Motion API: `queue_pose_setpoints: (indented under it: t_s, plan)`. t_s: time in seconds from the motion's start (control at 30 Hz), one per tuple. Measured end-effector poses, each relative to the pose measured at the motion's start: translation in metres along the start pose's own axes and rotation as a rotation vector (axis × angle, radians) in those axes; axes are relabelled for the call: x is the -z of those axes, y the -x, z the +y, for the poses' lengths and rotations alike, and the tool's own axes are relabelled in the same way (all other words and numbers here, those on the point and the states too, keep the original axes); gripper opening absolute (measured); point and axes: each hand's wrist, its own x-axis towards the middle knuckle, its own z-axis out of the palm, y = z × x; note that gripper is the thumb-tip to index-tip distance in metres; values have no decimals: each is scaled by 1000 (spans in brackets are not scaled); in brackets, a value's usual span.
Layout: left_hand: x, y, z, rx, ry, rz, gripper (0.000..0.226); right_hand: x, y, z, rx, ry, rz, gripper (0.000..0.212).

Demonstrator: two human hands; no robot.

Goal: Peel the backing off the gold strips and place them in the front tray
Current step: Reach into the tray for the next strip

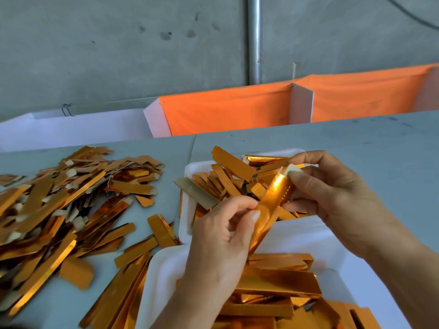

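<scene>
1. The peeling step is in hand. The left hand pinches the lower part of one gold strip between thumb and fingers, and the right hand pinches a small white tab of backing at the strip's upper end.
2. The strip is held in the air, tilted, above the gap between two white trays. It touches nothing but the hands, as far as I can tell.
3. Next, I judge, the right hand must draw the tab away along the strip while the left keeps the strip taut, then the bare strip goes into the front tray, nearest the person.
4. Counting: two hands, one strip being worked, two white trays. The front tray holds a layer of gold strips, and the back tray holds a jumble of them too.
5. A loose pile of strips sprawls over the grey surface to the left; far too many overlap to count.
6. Behind, an orange cloth hangs along white boxes.
</scene>
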Motion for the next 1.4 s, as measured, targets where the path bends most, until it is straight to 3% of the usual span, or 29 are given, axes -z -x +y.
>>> queue_pose_setpoints:
  t_s: [0.2,0.3,0.43,0.47,0.63,1.07,1.23,1.4]
  plan:
    - [2,-2,-2,-35,-145,42,14,5,2,-4,-85,133,-176,21]
    - [2,-1,2,-56,-165,61,11,7,2,-4,-139,109,-160,19]
    - [-3,3,4,-50,-345,-72,65,8,3,-5,-180,92,-137,18]
    - [-4,3,5,-89,-421,-63,70,8,3,-5,-186,90,-138,17]
    - [-2,1,4,-139,-432,2,51,8,4,-6,-254,12,-161,13]
    - [-3,1,8,-271,-554,-18,45,16,3,-11,-451,14,-266,23]
    - [-3,-3,5,-420,-634,-17,39,18,3,-7,-562,40,-256,11]
    - [1,-1,3,-265,-461,-69,40,16,3,-6,-507,-22,-268,22]
